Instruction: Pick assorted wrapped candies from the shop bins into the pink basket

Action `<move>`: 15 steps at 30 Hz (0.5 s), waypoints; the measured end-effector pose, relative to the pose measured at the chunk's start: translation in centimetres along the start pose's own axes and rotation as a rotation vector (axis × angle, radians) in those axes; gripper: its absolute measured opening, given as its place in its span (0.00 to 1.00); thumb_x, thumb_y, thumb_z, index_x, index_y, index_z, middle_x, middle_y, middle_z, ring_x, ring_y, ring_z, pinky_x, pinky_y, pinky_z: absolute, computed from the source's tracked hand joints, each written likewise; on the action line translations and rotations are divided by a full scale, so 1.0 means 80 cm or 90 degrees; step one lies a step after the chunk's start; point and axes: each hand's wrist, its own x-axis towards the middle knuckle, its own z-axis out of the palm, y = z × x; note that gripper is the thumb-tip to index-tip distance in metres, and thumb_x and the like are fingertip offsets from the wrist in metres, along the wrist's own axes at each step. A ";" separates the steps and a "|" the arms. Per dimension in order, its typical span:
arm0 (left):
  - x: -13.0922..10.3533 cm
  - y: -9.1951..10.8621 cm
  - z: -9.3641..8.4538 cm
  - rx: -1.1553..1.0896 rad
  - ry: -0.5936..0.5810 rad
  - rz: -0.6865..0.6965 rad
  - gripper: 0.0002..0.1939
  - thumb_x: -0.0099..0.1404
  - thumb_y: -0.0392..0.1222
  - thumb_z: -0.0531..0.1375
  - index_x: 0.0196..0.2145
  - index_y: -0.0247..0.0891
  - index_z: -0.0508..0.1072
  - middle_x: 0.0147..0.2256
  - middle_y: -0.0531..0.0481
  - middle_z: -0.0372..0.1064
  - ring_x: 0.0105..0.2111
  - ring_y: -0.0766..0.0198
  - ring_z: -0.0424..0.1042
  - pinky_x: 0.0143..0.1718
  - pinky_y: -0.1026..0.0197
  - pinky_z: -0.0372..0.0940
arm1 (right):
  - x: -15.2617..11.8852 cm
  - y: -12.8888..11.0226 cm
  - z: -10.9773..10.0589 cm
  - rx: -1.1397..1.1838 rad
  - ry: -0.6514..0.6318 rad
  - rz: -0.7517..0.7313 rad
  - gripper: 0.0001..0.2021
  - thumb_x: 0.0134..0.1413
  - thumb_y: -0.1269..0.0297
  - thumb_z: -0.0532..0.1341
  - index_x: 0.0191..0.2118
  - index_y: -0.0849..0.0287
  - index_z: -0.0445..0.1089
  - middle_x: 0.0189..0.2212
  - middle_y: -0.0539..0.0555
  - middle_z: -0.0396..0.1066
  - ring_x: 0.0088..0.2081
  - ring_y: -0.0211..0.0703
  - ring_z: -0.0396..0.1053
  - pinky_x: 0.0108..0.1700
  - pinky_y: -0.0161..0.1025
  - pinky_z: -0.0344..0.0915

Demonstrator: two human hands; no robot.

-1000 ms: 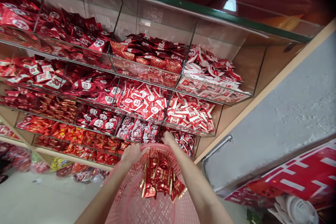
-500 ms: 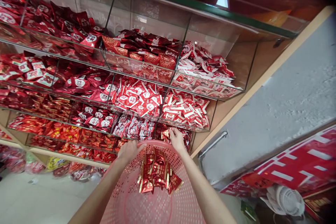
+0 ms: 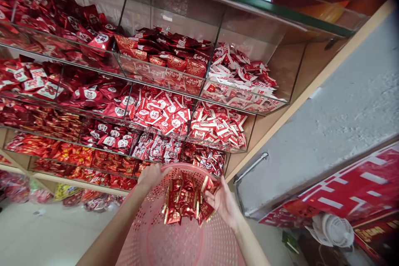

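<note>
My left hand (image 3: 152, 176) is closed on the upper left rim of a pink perforated basket (image 3: 174, 243). Inside the basket lies a heap of shiny red and gold packets (image 3: 182, 201). Over the basket's right side, my right hand (image 3: 222, 200) has its fingers around a red and gold packet (image 3: 209, 184), right beside the heap. Just beyond the rim is a shelf compartment of small red and white packets (image 3: 210, 160).
Glass-fronted shelves (image 3: 149, 124) hold many red packets. Bagged goods (image 3: 67, 191) line the floor at left. A grey wall (image 3: 336, 116), a metal rod (image 3: 252, 166) and a white fan (image 3: 338, 229) are at right.
My right hand has moved back from the shelf compartment to over the basket, now with a red and gold packet. My left hand stays on the rim. The view has shifted slightly.
</note>
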 end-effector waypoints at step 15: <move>-0.003 0.004 -0.003 0.004 -0.018 -0.018 0.34 0.57 0.63 0.41 0.41 0.31 0.69 0.38 0.35 0.68 0.42 0.51 0.67 0.43 0.56 0.58 | -0.039 0.025 0.008 -0.675 0.047 -0.417 0.16 0.42 0.62 0.62 0.41 0.51 0.68 0.46 0.55 0.63 0.49 0.46 0.59 0.52 0.44 0.54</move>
